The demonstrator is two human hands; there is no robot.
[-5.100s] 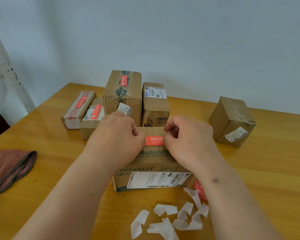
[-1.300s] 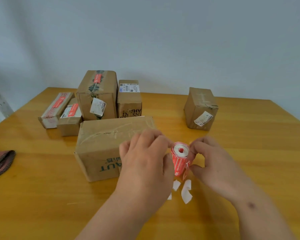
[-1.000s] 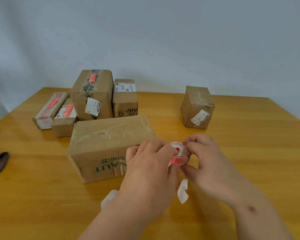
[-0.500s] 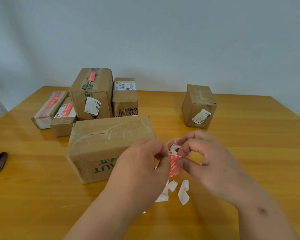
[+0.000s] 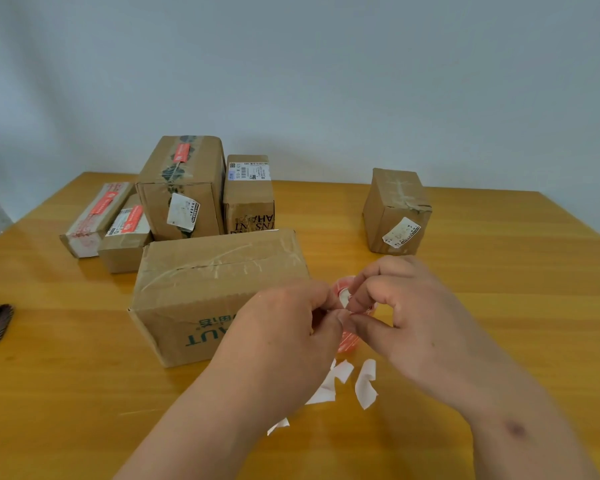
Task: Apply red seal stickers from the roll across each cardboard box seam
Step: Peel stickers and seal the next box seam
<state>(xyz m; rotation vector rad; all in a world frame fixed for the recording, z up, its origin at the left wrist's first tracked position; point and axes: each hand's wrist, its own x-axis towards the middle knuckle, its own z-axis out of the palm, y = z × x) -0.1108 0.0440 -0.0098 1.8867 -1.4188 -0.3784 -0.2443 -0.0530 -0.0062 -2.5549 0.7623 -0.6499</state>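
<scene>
Roll (image 5: pixel 347 337) between both grips (pinched)

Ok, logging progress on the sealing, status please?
Both hands, left hand and right hand, pinching at the sticker roll. Big box top seam bare, no red sticker. White backing scraps on table, nothing blocking.
</scene>
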